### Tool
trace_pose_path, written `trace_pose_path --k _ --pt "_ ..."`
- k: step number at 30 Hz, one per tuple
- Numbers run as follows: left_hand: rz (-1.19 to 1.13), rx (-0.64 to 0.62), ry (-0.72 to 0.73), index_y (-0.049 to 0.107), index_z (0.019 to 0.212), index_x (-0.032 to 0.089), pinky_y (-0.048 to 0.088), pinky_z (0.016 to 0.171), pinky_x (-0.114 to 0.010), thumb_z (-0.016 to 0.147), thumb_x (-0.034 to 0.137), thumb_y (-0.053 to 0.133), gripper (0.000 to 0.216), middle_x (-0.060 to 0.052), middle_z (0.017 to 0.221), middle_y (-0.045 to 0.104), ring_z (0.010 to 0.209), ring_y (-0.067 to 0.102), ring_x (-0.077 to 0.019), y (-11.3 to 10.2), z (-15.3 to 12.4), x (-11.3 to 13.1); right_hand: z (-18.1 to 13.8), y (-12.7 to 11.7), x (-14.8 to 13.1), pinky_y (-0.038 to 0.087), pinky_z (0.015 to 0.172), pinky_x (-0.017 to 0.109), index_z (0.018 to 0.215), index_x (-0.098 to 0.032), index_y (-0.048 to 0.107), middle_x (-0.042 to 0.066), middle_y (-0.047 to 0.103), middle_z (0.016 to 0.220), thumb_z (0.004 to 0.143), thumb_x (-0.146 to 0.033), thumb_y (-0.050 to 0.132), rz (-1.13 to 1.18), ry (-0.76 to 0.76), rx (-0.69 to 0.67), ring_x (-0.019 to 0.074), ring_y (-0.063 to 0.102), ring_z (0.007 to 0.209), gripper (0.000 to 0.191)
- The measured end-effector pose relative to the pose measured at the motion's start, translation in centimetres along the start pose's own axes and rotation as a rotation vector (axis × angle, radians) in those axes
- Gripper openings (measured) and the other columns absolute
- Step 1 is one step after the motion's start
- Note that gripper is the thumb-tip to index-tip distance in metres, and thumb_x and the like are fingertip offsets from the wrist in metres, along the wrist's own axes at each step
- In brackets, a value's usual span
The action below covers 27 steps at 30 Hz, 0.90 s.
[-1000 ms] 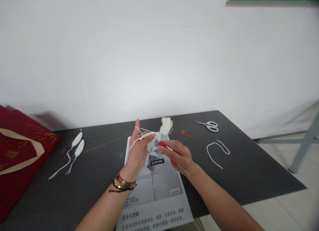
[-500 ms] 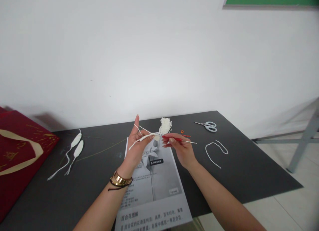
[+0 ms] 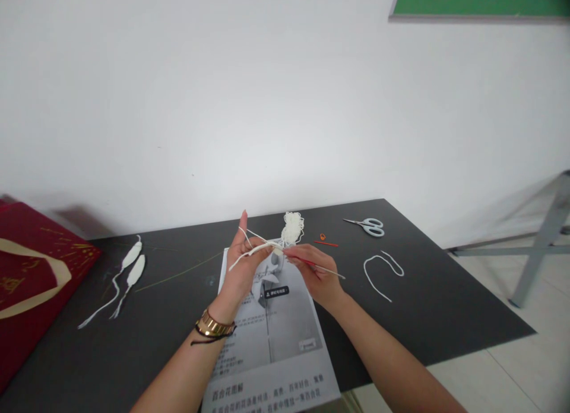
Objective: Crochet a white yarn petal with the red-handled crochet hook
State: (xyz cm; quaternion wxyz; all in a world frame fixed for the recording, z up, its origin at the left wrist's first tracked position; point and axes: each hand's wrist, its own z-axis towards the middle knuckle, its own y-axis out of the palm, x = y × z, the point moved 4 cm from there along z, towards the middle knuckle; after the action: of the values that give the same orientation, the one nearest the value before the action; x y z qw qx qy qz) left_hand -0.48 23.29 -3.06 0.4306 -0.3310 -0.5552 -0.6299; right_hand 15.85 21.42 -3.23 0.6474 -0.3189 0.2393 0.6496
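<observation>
My left hand [image 3: 243, 264] is raised over the dark table [image 3: 445, 306], with white yarn [image 3: 253, 249] wound over its fingers and a small crocheted piece pinched at the fingertips. A gold watch sits on that wrist. My right hand [image 3: 314, 270] holds a red-handled crochet hook [image 3: 312, 263], whose tip meets the yarn at my left fingertips. The strand runs back to a loose heap of white yarn [image 3: 293, 226] on the table just beyond both hands.
A printed instruction sheet [image 3: 271, 341] lies under my forearms. Two white crocheted petals [image 3: 131, 264] lie at left, next to a red bag [image 3: 27, 282]. Scissors [image 3: 367, 226], a cut yarn strand [image 3: 380, 267] and a small red marker [image 3: 325, 240] lie at right.
My right hand turned the crochet hook from pointing down at me to pointing its tip left into the yarn on my left hand. The view drifted slightly.
</observation>
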Motion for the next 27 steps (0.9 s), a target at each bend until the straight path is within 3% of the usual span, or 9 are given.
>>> trace_pose_path --k 7,13,22,27 --pt "-0.067 0.008 -0.057 0.022 0.149 0.028 0.048 0.070 -0.024 0.070 0.007 0.073 0.096 0.007 0.066 0.066 0.063 0.063 -0.0106 -0.2 0.1 -0.4 -0.7 0.3 -0.4 0.056 0.081 0.034 0.120 -0.028 0.063 0.009 0.070 0.109 0.090 -0.010 0.049 -0.204 -0.230 -0.135 0.0187 0.065 0.095 0.037" --pt "-0.131 0.005 -0.165 0.043 0.139 0.013 0.048 0.070 -0.024 0.065 0.006 0.073 0.080 0.007 0.061 0.063 0.060 0.061 -0.0101 -0.7 0.4 -1.0 -0.7 0.1 -0.8 0.056 0.082 0.037 0.121 -0.025 0.062 0.011 0.069 0.109 0.093 -0.012 0.043 -0.312 -0.361 -0.189 0.0208 0.064 0.098 0.036" --pt "0.007 0.039 -0.018 0.019 0.150 0.030 0.046 0.068 -0.022 0.071 0.007 0.074 0.099 0.007 0.068 0.066 0.063 0.060 -0.0092 0.0 -0.2 0.2 -1.1 0.5 -0.9 0.056 0.077 0.035 0.128 -0.025 0.056 0.012 0.069 0.108 0.090 -0.008 0.047 -0.443 -0.411 -0.189 0.0209 0.064 0.093 0.043" --pt "0.074 0.044 0.019 0.019 0.150 0.031 0.045 0.063 -0.019 0.069 0.007 0.075 0.101 0.007 0.067 0.065 0.060 0.058 -0.0088 0.0 -0.2 0.2 -1.3 0.7 -0.7 0.056 0.074 0.033 0.127 -0.026 0.057 0.011 0.070 0.104 0.090 -0.009 0.047 -0.463 -0.379 -0.177 0.0200 0.065 0.087 0.042"
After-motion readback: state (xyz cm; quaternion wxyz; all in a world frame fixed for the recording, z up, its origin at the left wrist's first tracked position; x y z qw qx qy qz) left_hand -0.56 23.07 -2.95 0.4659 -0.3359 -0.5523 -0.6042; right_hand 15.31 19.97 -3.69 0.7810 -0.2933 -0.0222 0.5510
